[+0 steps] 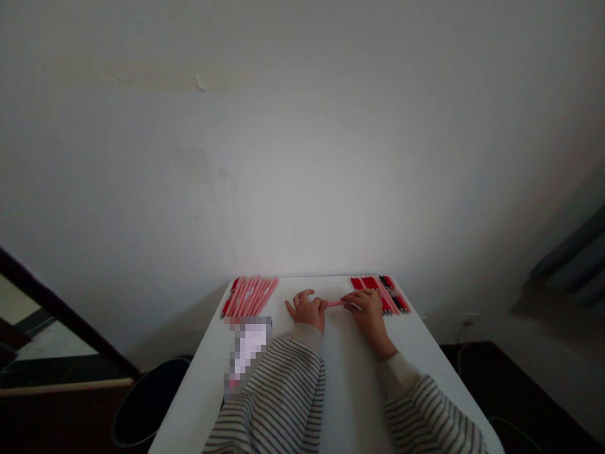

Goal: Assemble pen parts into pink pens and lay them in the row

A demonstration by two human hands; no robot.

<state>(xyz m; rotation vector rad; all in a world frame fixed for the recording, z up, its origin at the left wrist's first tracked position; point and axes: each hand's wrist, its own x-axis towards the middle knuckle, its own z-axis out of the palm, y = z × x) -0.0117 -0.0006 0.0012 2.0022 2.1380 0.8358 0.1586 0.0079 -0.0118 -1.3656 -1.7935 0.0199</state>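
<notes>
A pink pen (333, 304) lies level between my two hands above the white table (350, 378). My left hand (306, 309) pinches its left end, the other fingers curled loosely. Its right end is gripped by the closed fingers of my right hand (366, 307). A row of pink pens (250, 295) lies at the table's far left. Near the far right corner lies a row of red and black pens (382, 292), just beyond my right hand. Both arms wear striped sleeves.
A blurred flat object (248, 350) lies on the table left of my left forearm. A dark round bin (149, 403) stands on the floor at the left. A plain white wall rises right behind the table. A wall socket (470, 317) sits low on the right.
</notes>
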